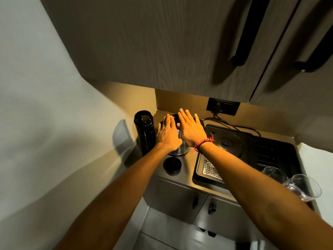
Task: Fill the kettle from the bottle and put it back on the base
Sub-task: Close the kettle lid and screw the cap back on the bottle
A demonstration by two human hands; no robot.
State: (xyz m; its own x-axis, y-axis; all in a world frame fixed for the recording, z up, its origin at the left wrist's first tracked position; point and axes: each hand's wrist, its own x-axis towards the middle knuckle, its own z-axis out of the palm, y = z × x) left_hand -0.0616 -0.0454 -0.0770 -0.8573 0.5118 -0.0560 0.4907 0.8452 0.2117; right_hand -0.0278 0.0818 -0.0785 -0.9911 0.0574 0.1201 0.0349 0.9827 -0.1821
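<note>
Two bare forearms reach out from the bottom of the view toward a corner of the grey kitchen surface point(187, 170). Overhead hang wood-grain wall cupboards point(162, 42) with long black bar handles point(246, 31). To the right, a black sink point(255, 152) is set into the surface, a round black lid lying in its basin and a perforated metal strainer plate point(210, 169) at its near edge. Clear drinking glasses point(299, 183) lie tipped at the sink's near right corner.

Left of the hands stands the tall black cylindrical bottle point(145, 132), upright and uncapped, close beside the kettle. Its round black cap point(172, 165) rests on the surface nearer the viewer. The steel-bodied kettle with a black top point(180, 150) sits in the corner between bottle and sink, mostly hidden beneath the hands; I cannot tell whether a base lies under it.

Both hands are spread flat, fingers extended, palms down over the kettle top, gripping nothing. The left hand point(167, 134) lies beside the bottle; the right hand point(191, 129) wears a red thread band point(203, 142) at the wrist. A black wall socket point(222, 106) with a trailing cord sits behind.
</note>
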